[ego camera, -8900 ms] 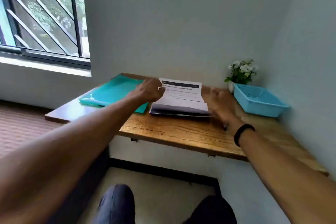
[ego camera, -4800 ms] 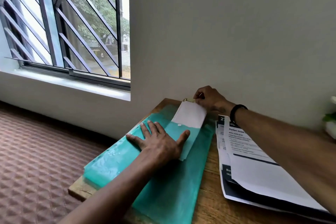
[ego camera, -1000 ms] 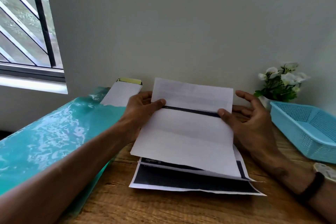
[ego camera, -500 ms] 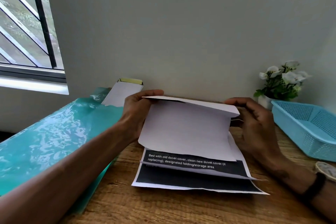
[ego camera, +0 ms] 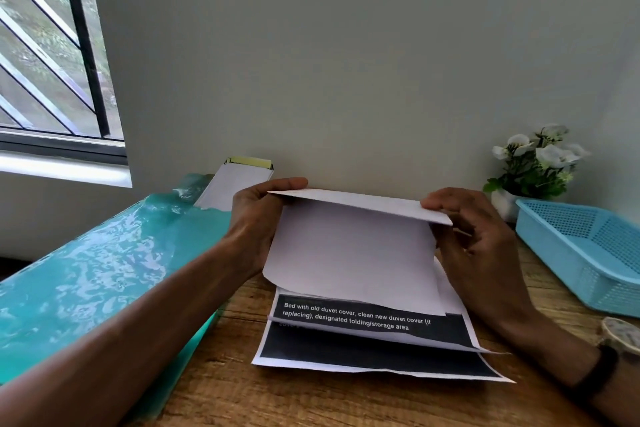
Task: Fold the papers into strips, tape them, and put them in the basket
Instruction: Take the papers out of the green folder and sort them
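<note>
Head view: left hand (ego camera: 254,218) and right hand (ego camera: 481,239), each grip pinching folded white sheet (ego camera: 353,253) above printed stack (ego camera: 374,340); blue basket (ego camera: 581,253) at right on surface (ego camera: 311,399).

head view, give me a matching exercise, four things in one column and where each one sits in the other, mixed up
Things:
1. basket
2. flower pot
3. green folder
4. sheet being folded

Places:
A. held up between both hands, over the printed stack
B. far right of the table, empty as far as shown
C. left side of the table, by the window
D. against the wall, just left of the basket

Pairs: 1-B, 2-D, 3-C, 4-A
</note>
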